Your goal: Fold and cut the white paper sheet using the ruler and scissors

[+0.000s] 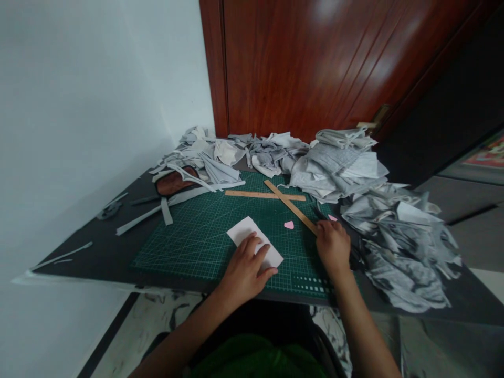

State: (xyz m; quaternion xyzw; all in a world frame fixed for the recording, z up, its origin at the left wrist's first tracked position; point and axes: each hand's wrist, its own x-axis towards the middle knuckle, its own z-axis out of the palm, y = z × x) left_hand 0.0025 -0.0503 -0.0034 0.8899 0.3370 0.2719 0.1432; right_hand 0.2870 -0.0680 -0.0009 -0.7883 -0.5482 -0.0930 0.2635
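Here's the left hand [247, 266] on the white piece [241, 229], near the middle of the green cutting mat [189, 247], fingers spread and pressing flat, nothing pinched. Over on the right, the right hand [334, 247] has its fingers curled at the near end of the slanting wooden strip [296, 210]; whether they grip it, I cannot tell! That strip crosses a second wooden strip [248, 195], a small pink scrap [289, 225] just to its left. The white piece looks thin, light and fairly stiff, likely to skid or crease: spread fingers over its middle suit it, or a light pinch at the bare far-left corner. The slanting strip looks light and rigid, best taken by its edges, mid-length.
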